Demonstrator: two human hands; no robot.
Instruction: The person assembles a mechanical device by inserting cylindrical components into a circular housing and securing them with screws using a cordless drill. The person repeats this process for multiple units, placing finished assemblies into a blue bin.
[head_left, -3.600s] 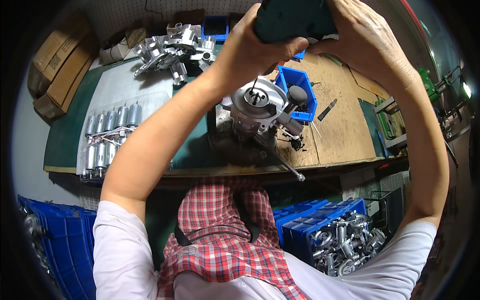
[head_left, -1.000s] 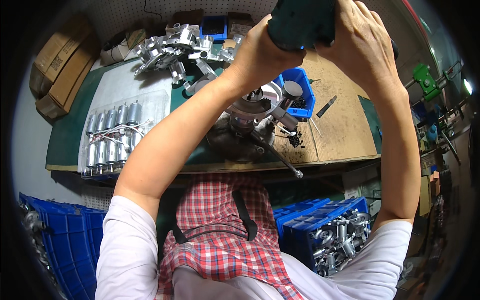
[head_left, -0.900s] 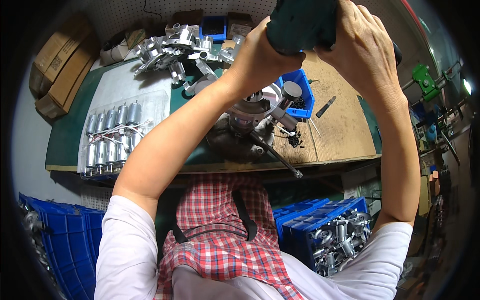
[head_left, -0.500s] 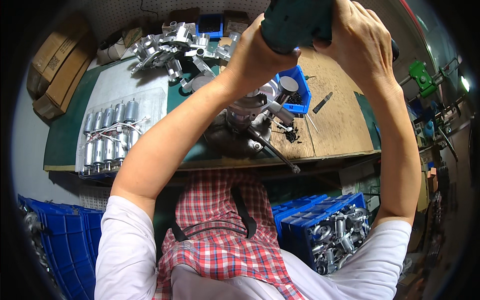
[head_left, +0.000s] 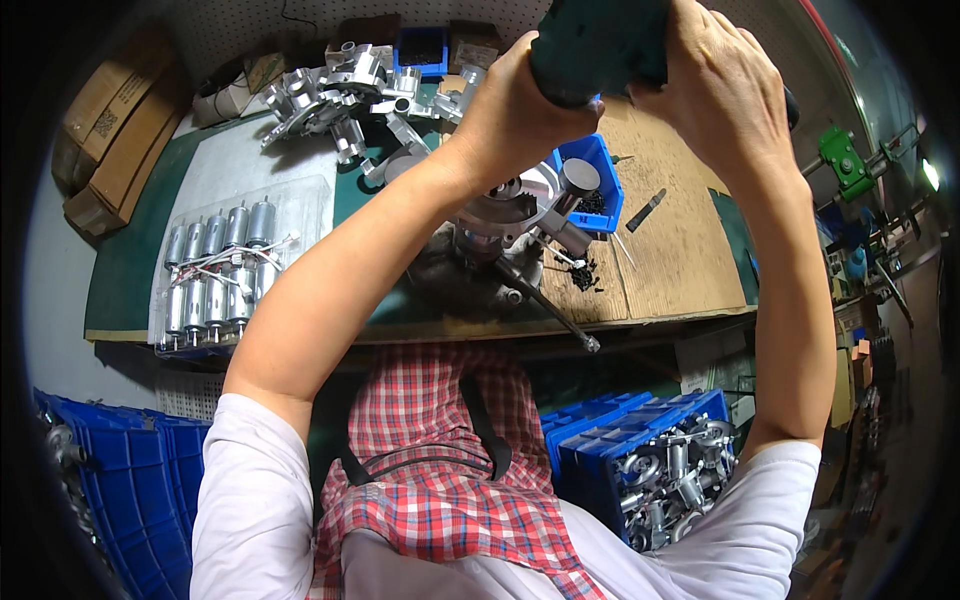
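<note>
Raised high over the bench, a dark green cordless drill [head_left: 600, 50] shows mostly its broad end; its tip is hidden. My left hand [head_left: 520, 105] is closed against its left side, thumb underneath. On the other side my right hand [head_left: 725, 85] is closed round it, with the fingers partly hidden behind. Below them a silver metal housing [head_left: 505, 210] sits in a dark round vise [head_left: 465, 275], whose long bar handle [head_left: 550, 307] points toward me. Right of the housing stands a small blue bin [head_left: 608, 215] holding black screws, and more black screws [head_left: 585, 272] lie loose on the cardboard.
A clear tray on the left holds several silver motors [head_left: 238, 225] with white wires. Metal castings [head_left: 350, 80] are piled at the back. A dark-handled tool [head_left: 647, 208] lies on the cardboard sheet [head_left: 690, 265]. Below the bench, a blue crate [head_left: 590, 460] is filled with castings.
The drill and both hands have shifted very slightly to the right in the picture. Both hands keep their hold, and the housing stays in the vise.
</note>
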